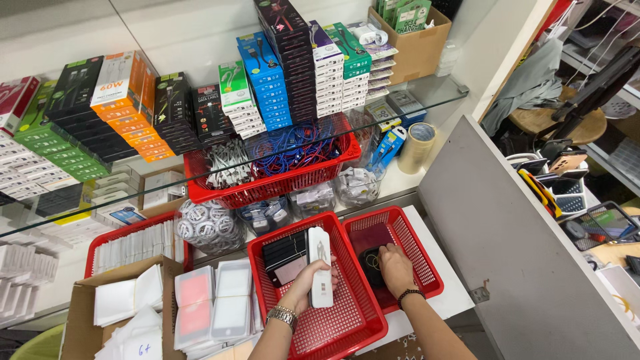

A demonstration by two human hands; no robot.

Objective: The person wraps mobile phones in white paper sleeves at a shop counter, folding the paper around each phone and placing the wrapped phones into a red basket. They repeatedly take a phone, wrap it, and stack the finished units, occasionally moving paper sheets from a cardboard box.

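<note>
Shop shelving under a glass shelf (427, 107), stacked with boxed cables in blue (267, 73), orange (130, 100), green (60, 143) and black; red basket of loose cables (267, 170) on the glass, bagged cable coils beneath it, tape roll (418, 143) to the right beside a grey panel (507, 233). Lower down on a white shelf (447, 293), two red baskets side by side: near basket (320, 327) on the left, far basket (407, 230) on the right, walls touching. Left hand (310, 283), metal watch at the wrist, raised over the near basket, fingers curled and pressed around the lower half of a white power bank (320, 263), held upright on its long edge; dark flat packs (283, 260) lying just behind it in the same basket. Right hand (395, 267), dark bead bracelet at the wrist, reaching down inside the far basket, palm down, fingertips resting on a black item (371, 261) at the basket's near left corner; whether gripped or merely touched, cannot tell, fingers mostly hidden under the back of the hand. Cardboard box (80, 313) of white packets at lower left, clear-bagged white and pink packs (213, 303) just beside it, third red basket of white boxes (137, 243) behind
</note>
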